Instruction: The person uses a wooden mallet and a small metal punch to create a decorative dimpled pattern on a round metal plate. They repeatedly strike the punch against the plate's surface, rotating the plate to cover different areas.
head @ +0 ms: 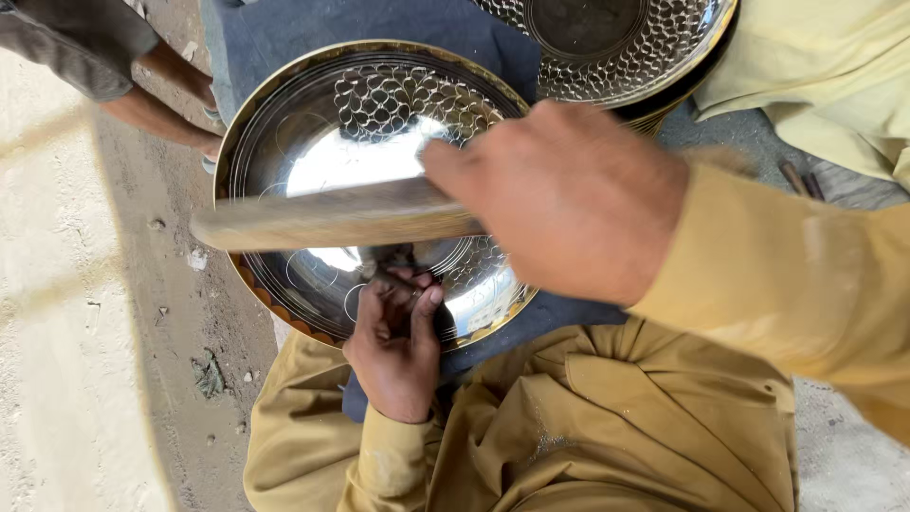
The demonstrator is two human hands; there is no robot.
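A shiny round metal plate [332, 133] with a gold rim and a scale pattern punched into part of it lies on dark blue cloth over my lap. My left hand [396, 346] grips a small dark punch [393, 280] upright against the plate's near side. My right hand [569, 194] is raised above the plate, shut on a wooden hammer handle [322, 218] that reaches out to the left; its head is blurred.
A stack of patterned plates [616, 43] sits at the top right. Another person's bare feet [166, 104] rest on the dusty ground at the upper left. Blue cloth [284, 33] lies under the plates. Thin metal tools [796, 175] lie at the right.
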